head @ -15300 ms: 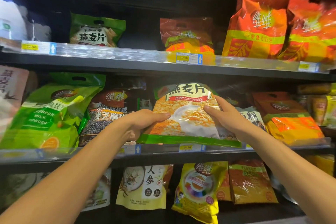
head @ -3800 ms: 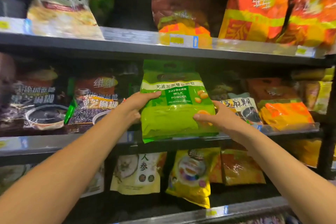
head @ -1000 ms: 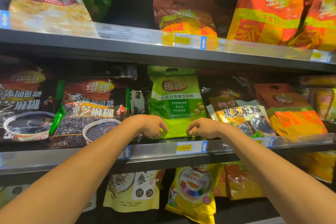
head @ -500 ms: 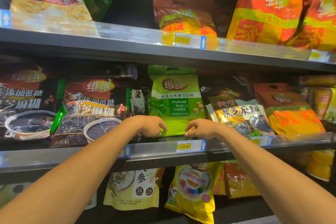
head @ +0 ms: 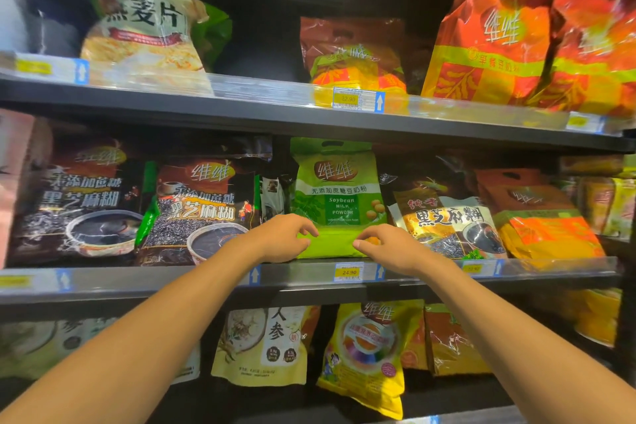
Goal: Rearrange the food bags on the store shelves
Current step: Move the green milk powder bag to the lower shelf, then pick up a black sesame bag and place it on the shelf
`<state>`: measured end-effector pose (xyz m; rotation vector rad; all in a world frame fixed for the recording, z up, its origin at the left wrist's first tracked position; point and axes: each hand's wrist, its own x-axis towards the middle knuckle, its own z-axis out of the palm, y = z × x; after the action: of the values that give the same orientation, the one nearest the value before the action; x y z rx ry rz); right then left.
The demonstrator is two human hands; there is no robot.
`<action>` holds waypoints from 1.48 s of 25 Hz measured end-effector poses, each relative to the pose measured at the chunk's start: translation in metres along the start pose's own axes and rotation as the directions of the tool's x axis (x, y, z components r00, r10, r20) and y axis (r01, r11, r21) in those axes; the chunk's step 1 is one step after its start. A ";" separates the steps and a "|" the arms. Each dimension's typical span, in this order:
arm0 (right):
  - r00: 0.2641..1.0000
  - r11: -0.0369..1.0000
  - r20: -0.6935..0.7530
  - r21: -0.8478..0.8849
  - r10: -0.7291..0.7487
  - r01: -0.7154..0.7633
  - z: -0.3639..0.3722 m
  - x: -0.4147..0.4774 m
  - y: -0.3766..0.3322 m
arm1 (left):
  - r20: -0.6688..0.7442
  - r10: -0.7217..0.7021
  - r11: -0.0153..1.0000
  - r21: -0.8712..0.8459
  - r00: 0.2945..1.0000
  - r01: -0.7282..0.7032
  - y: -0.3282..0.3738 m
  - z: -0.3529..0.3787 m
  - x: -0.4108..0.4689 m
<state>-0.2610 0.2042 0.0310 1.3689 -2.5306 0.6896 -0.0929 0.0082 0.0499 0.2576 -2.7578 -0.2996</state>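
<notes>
The green bag [head: 335,189] stands upright on the middle shelf [head: 172,280], near the centre of the view, its front facing out (the label reads "Soybean Milk Powder"). Its base sits just behind the shelf's front lip.

Both hands are at the bag's lower edge. The left hand [head: 284,239] is at the bag's 7 o'clock corner and the right hand [head: 387,246] at its 5 o'clock corner. Each has its fingers half curled, with the thumb pointing inward toward the other hand and the fingertips lying on the green film. I cannot tell whether either hand pinches the bag or only touches it.

At 9 o'clock from the green bag a black bag [head: 203,210] stands just beside it, and at 3 o'clock a black and gold bag [head: 444,217] leans close against its side. A price tag [head: 349,272] reading 24.90 is at 6 o'clock on the lip, between the two wrists.

On the shelf above, an oat bag [head: 144,38] is at 11 o'clock and an orange bag [head: 488,41] at 1 o'clock. On the shelf below, a yellow bag [head: 368,354] is at 6 o'clock.
</notes>
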 end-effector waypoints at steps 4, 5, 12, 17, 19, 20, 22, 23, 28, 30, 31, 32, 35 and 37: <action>0.976 0.993 -0.183 -0.021 -0.116 0.114 0.000 -0.032 -0.011 | -0.270 0.090 0.987 0.150 0.959 -0.051 -0.002 0.002 -0.042; 0.968 0.991 -0.211 -0.031 -0.135 0.131 0.000 -0.042 -0.016 | -0.311 0.095 0.983 0.178 0.946 -0.040 -0.003 0.004 -0.055; 0.946 0.976 -0.244 -0.009 -0.212 0.216 0.017 -0.095 -0.055 | -0.453 -0.006 0.954 0.266 0.892 0.141 -0.010 0.009 -0.149; 0.948 0.968 -0.213 0.024 -0.238 0.249 0.036 -0.109 -0.102 | -0.457 -0.164 0.929 0.227 0.874 0.292 -0.027 -0.003 -0.194; 0.947 0.965 -0.207 0.040 -0.245 0.258 0.042 -0.107 -0.120 | -0.464 -0.226 0.917 0.195 0.856 0.348 -0.039 -0.011 -0.205; 0.947 0.964 -0.204 0.042 -0.250 0.264 0.044 -0.104 -0.129 | -0.466 -0.255 0.910 0.179 0.847 0.373 -0.046 -0.015 -0.209; 0.946 0.962 -0.198 0.040 -0.257 0.270 0.045 -0.095 -0.146 | -0.463 -0.304 0.897 0.154 0.833 0.413 -0.061 -0.024 -0.212; 0.948 0.963 -0.195 0.045 -0.251 0.265 0.044 -0.090 -0.154 | -0.460 -0.322 0.891 0.147 0.828 0.429 -0.068 -0.028 -0.211; 0.961 0.973 -0.210 0.108 -0.178 0.204 0.055 -0.047 -0.188 | -0.447 -0.414 0.869 0.064 0.793 0.490 -0.115 -0.052 -0.194; 0.973 0.979 -0.196 0.134 -0.125 0.153 0.063 -0.030 -0.198 | -0.404 -0.469 0.850 0.035 0.785 0.526 -0.136 -0.064 -0.182; 0.981 0.976 -0.171 0.182 -0.090 0.122 0.065 -0.021 -0.201 | -0.377 -0.491 0.841 0.032 0.786 0.541 -0.143 -0.069 -0.176; 0.988 0.965 -0.143 0.243 -0.060 0.094 0.067 -0.013 -0.203 | -0.341 -0.508 0.834 0.035 0.791 0.551 -0.150 -0.074 -0.171; 0.993 0.931 -0.111 0.365 0.042 0.002 0.075 0.023 -0.203 | -0.181 -0.542 0.827 0.061 0.821 0.559 -0.168 -0.081 -0.155; 0.994 0.919 -0.065 0.389 0.090 -0.058 0.079 0.043 -0.201 | -0.134 -0.546 0.829 0.060 0.827 0.557 -0.176 -0.080 -0.146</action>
<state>-0.1142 0.0403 0.0404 1.3225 -2.4795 1.2916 0.0953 -0.1434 0.0334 1.0766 -2.5291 -0.2820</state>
